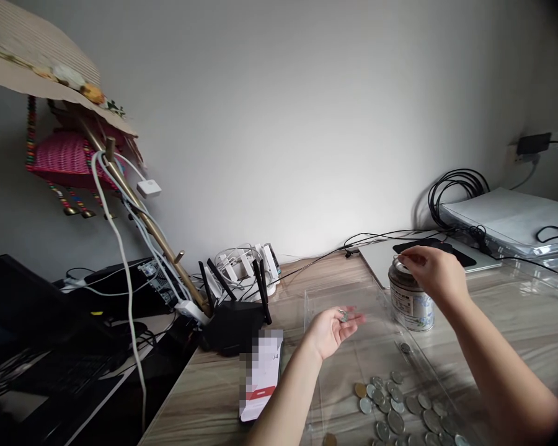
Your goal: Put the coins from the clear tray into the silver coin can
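Observation:
My right hand [430,272] is pinched at the top of a round tin [411,306] with a blue floral print, and a coin [397,257] shows at its fingertips. My left hand [335,328] is turned palm up over a clear plastic tray [328,378], its fingers loosely stretched with a few coins [342,315] lying on them. Many silver coins [395,422] are scattered in the tray's near part, along with a golden coin [360,389]. A single coin [405,349] lies apart, close to the tin's base.
A phone [263,378] lies left of the tray. Behind it stands a black router [232,325] with upright antennas. A silver laptop [376,260] and coiled black cable [456,192] sit at the back right. A leaning rack [153,229] carries a hat and cords.

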